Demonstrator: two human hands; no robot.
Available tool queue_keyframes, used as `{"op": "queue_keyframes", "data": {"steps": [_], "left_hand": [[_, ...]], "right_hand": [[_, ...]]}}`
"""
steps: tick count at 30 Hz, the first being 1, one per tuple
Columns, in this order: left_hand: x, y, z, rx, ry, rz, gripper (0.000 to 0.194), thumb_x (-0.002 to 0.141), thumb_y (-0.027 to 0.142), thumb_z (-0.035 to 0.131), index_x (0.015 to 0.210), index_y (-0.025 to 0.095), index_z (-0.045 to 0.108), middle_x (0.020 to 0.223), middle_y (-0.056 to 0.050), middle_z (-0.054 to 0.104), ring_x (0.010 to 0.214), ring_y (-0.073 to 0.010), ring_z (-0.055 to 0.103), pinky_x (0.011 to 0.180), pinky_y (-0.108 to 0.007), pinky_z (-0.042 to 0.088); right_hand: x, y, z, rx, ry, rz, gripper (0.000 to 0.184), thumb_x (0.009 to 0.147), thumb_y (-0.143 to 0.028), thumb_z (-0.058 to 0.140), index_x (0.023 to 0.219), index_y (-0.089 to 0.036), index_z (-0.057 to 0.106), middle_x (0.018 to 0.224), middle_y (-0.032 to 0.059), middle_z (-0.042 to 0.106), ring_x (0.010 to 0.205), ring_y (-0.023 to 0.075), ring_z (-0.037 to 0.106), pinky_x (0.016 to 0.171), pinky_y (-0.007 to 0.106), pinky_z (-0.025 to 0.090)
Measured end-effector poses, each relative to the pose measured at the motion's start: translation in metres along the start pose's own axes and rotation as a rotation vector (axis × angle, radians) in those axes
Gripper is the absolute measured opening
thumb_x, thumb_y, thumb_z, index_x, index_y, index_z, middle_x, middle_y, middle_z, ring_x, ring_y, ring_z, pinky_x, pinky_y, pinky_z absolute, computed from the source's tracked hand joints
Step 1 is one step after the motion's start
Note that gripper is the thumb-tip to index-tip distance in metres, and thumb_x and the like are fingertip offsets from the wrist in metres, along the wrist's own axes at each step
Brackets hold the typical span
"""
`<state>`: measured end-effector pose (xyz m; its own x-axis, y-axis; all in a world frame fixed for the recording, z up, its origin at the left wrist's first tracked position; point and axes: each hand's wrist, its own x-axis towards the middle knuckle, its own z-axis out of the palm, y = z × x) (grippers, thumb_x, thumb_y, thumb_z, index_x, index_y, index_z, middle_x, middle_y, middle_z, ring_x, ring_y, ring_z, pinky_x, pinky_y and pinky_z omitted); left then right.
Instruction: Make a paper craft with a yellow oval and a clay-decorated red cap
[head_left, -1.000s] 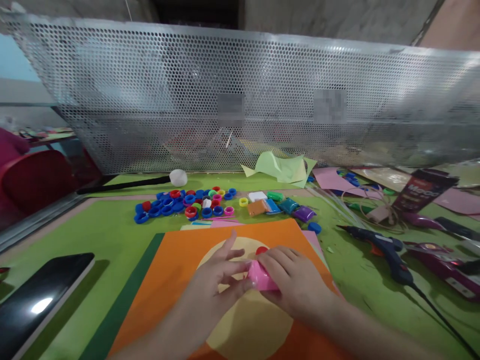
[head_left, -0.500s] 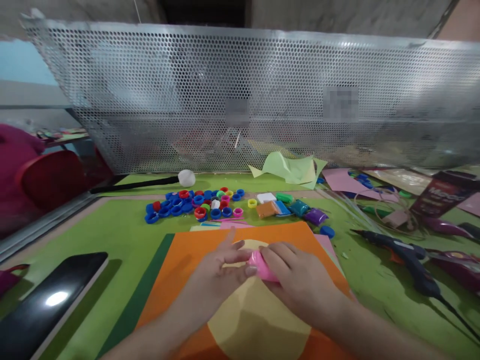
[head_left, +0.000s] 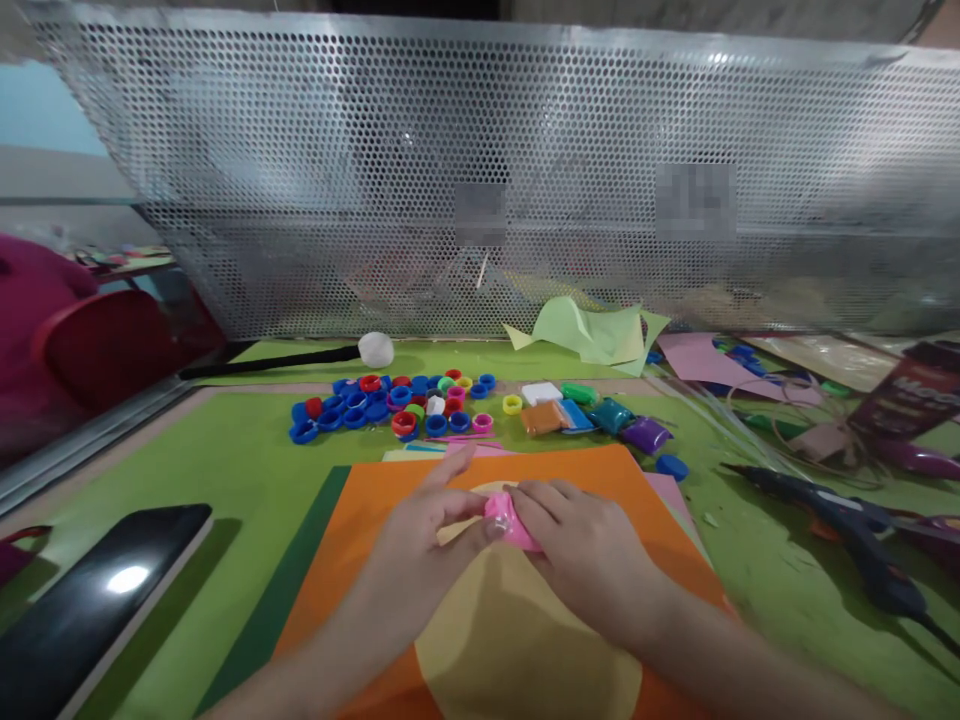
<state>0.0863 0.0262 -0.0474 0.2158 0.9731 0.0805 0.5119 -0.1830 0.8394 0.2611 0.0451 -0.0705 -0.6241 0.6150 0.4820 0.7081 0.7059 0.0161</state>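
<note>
Shiny pink plastic packet point(head_left: 513, 524) held over a pale-yellow paper circle point(head_left: 525, 640)
Left hand's point(head_left: 424, 548) fingers pinch one end, right hand's point(head_left: 592, 550) fingers close over the other; hard squeezing could split it.

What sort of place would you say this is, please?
Most likely a craft work area, though I cannot tell whether in a workshop, classroom or home: a glue gun lies at the right, colourful plastic caps are clustered farther back, and an orange sheet lies in front.

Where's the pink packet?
Head view, just right of centre: the pink packet is between the left hand and right hand, over the yellow circle.
</note>
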Motion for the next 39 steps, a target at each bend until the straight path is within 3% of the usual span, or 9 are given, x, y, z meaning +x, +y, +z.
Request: {"op": "queue_keyframes", "data": {"steps": [4, 8, 13, 16, 20, 26, 32, 35, 39], "left_hand": [[-0.001, 0.008, 0.001, 0.088, 0.058, 0.016, 0.024, 0.080, 0.043, 0.051, 0.082, 0.029, 0.070, 0.119, -0.006, 0.059, 0.124, -0.0306, 0.037, 0.098, -0.051, 0.035], [-0.001, 0.014, -0.004, 0.093, -0.034, 0.065, 0.023, 0.082, 0.042, 0.049, 0.093, 0.035, 0.068, 0.105, -0.002, 0.067, 0.123, -0.0276, 0.040, 0.100, -0.048, 0.033], [-0.002, 0.009, -0.007, 0.161, 0.040, -0.012, 0.024, 0.078, 0.042, 0.053, 0.098, 0.036, 0.065, 0.133, 0.001, 0.046, 0.130, -0.0291, 0.027, 0.100, -0.047, 0.033], [-0.001, 0.006, -0.005, 0.067, 0.084, -0.008, 0.024, 0.080, 0.041, 0.051, 0.099, 0.030, 0.059, 0.135, -0.002, 0.040, 0.124, -0.0258, 0.037, 0.095, -0.041, 0.040], [-0.002, 0.007, -0.006, 0.077, 0.139, -0.019, 0.021, 0.088, 0.041, 0.035, 0.092, 0.025, 0.048, 0.101, -0.003, 0.056, 0.085, -0.0176, 0.057, 0.072, -0.032, 0.049], [-0.009, 0.007, -0.007, 0.388, 0.051, 0.322, 0.029, 0.091, 0.030, 0.028, 0.068, 0.020, 0.042, 0.071, 0.000, 0.047, 0.064, -0.0139, 0.048, 0.058, -0.026, 0.041], [-0.009, 0.002, -0.002, 0.576, 0.003, 0.389, 0.029, 0.091, 0.029, 0.025, 0.069, 0.019, 0.041, 0.067, 0.000, 0.047, 0.059, -0.0141, 0.047, 0.050, -0.025, 0.038], [-0.006, 0.002, -0.004, 0.668, 0.062, 0.531, 0.034, 0.090, 0.042, 0.028, 0.070, 0.019, 0.042, 0.066, -0.001, 0.049, 0.059, -0.0157, 0.047, 0.049, -0.026, 0.038], [-0.003, 0.007, -0.006, 0.811, 0.157, 0.720, 0.049, 0.081, 0.062, 0.030, 0.072, 0.017, 0.047, 0.066, -0.004, 0.053, 0.060, -0.0185, 0.049, 0.049, -0.029, 0.041]], "right_hand": [[-0.004, 0.002, -0.001, 0.022, -0.018, 0.005, 0.028, 0.074, -0.011, 0.055, 0.101, -0.013, 0.059, 0.089, 0.0078, 0.066, 0.071, 0.0200, 0.059, 0.054, 0.028, 0.045], [-0.003, 0.003, -0.008, 0.126, -0.064, 0.102, 0.025, 0.073, -0.014, 0.059, 0.098, -0.017, 0.059, 0.089, 0.0044, 0.065, 0.077, 0.0185, 0.059, 0.059, 0.026, 0.047], [-0.002, 0.004, -0.015, 0.320, -0.155, 0.417, 0.020, 0.078, -0.029, 0.058, 0.093, -0.016, 0.057, 0.088, 0.0069, 0.061, 0.079, 0.0222, 0.057, 0.062, 0.032, 0.047], [-0.005, 0.005, -0.018, 0.387, -0.130, 0.331, 0.035, 0.080, -0.042, 0.051, 0.102, -0.014, 0.053, 0.093, 0.0109, 0.058, 0.085, 0.0267, 0.054, 0.065, 0.038, 0.046], [-0.008, 0.004, -0.020, 0.579, -0.098, 0.284, 0.032, 0.088, -0.037, 0.039, 0.108, -0.015, 0.051, 0.097, 0.0109, 0.057, 0.090, 0.0235, 0.052, 0.073, 0.037, 0.045], [-0.005, 0.000, -0.018, 0.760, -0.050, 0.365, 0.019, 0.080, -0.023, 0.058, 0.098, -0.023, 0.056, 0.092, 0.0026, 0.060, 0.087, 0.0179, 0.054, 0.075, 0.030, 0.044], [-0.004, -0.001, -0.020, 0.882, -0.062, 0.461, 0.016, 0.075, -0.013, 0.060, 0.087, -0.022, 0.059, 0.086, 0.0001, 0.061, 0.081, 0.0160, 0.055, 0.073, 0.027, 0.043], [-0.004, -0.001, -0.021, 0.919, -0.060, 0.488, 0.009, 0.074, -0.012, 0.061, 0.078, -0.019, 0.057, 0.077, -0.0011, 0.058, 0.072, 0.0133, 0.053, 0.067, 0.023, 0.042], [-0.004, -0.003, -0.022, 0.963, -0.120, 0.359, 0.014, 0.076, -0.015, 0.059, 0.066, -0.019, 0.050, 0.064, -0.0050, 0.049, 0.062, 0.0097, 0.045, 0.057, 0.018, 0.036]]}}
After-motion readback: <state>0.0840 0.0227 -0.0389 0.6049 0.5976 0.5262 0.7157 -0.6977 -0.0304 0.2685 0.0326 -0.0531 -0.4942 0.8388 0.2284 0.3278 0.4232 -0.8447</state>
